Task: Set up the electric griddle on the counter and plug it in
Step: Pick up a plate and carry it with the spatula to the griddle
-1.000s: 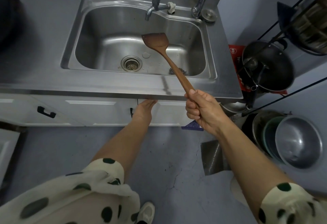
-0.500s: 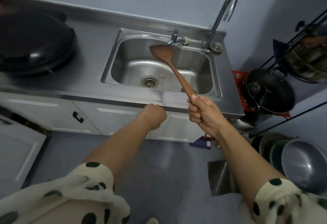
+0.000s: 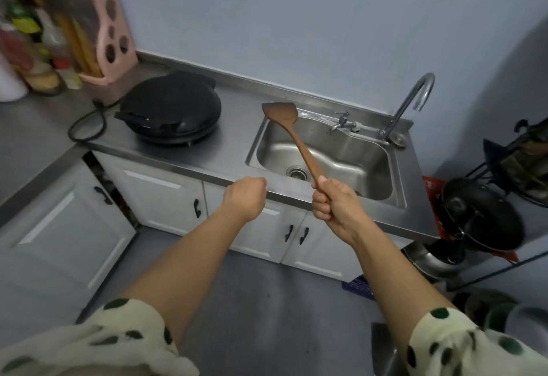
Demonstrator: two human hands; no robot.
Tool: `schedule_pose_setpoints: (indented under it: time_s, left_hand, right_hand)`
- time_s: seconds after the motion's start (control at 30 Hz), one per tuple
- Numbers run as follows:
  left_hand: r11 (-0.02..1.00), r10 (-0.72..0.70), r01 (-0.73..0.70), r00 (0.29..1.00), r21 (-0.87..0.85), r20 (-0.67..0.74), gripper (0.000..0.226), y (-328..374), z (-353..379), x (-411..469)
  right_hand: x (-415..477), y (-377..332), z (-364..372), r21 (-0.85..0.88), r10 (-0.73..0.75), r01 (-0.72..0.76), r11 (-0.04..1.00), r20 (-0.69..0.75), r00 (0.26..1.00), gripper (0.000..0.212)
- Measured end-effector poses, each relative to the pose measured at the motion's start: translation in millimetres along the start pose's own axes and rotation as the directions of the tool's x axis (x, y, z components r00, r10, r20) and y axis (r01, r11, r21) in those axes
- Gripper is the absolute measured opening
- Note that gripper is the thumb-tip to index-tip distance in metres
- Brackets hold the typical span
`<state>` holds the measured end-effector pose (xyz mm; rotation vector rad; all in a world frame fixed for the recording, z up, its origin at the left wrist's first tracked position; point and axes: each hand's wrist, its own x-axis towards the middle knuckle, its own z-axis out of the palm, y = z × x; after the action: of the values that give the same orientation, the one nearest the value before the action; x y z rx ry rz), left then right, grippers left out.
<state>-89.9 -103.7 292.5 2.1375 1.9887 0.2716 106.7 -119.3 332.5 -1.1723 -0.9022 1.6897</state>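
Observation:
The round black electric griddle (image 3: 172,108) sits closed on the steel counter (image 3: 234,150), left of the sink. Its black cord (image 3: 86,126) loops off to the left on the counter; where the plug ends is hidden. My right hand (image 3: 335,200) grips the handle of a wooden spatula (image 3: 289,126), whose blade points up and left over the sink's edge. In front of the counter's front edge, my left hand (image 3: 246,197) is curled into a fist with nothing in it. Both hands are well right of the griddle.
A steel sink (image 3: 370,150) with two taps fills the counter's right half. A pink holder (image 3: 103,34) and bottles stand at the back left. On the right, a black wire rack (image 3: 504,174) holds a black pan (image 3: 480,215), with bowls on the floor. White cabinet doors are below.
The view has lifted and swung left, bringing the griddle and its cord fully into sight. My left hand rose from the cabinet front to counter-edge height. The spatula stays in my right hand.

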Motion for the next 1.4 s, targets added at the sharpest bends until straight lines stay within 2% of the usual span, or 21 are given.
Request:
schedule_pose_setpoints:
  time_s: [0.2,0.4,0.6,0.8,0.93,1.07,1.23,1.4]
  left_hand:
    - [0.969,-0.196,0.179,0.977,-0.168,-0.088,0.037,-82.1,-54.4,-57.8]
    - [0.936,-0.318,0.289,0.939,-0.200,-0.134,0.041,-182.0,-111.9,-126.2]
    - [0.874,-0.470,0.419,0.856,-0.246,-0.213,0.040,-274.3,-159.3,-178.1]
    - [0.786,-0.610,0.536,0.752,-0.308,-0.250,0.043,-331.3,-185.0,-208.3]
    - [0.708,-0.705,0.627,0.654,-0.325,-0.275,0.043,-366.8,-200.0,-227.0]
    - [0.625,-0.781,0.691,0.547,-0.364,-0.302,0.039,-398.7,-215.1,-252.4]
    - [0.505,-0.859,0.740,0.380,-0.444,-0.345,0.037,-428.6,-221.5,-297.2]
    - [0.328,-0.933,0.771,0.173,-0.546,-0.315,0.041,-453.3,-214.9,-364.1]
  right_hand:
    - [-14.7,17.1,104.5,0.006,-0.004,0.004,1.000,0.062,0.998,0.019]
    - [-27.8,44.0,225.0,0.011,0.016,-0.018,1.000,0.140,0.990,0.022]
    - [-25.9,69.8,333.2,-0.032,0.065,-0.058,0.998,0.287,0.956,0.022]
    - [-15.8,86.0,415.7,-0.120,0.119,-0.075,0.990,0.418,0.901,0.022]
    - [-4.2,95.0,466.6,-0.162,0.159,-0.087,0.983,0.505,0.848,0.022]
    - [8.9,108.0,515.8,-0.225,0.238,-0.125,0.966,0.599,0.764,0.023]
    - [6.0,132.6,571.8,-0.302,0.320,-0.146,0.942,0.680,0.659,0.021]
    - [-22.3,165.7,621.6,-0.391,0.407,-0.147,0.909,0.752,0.518,0.025]
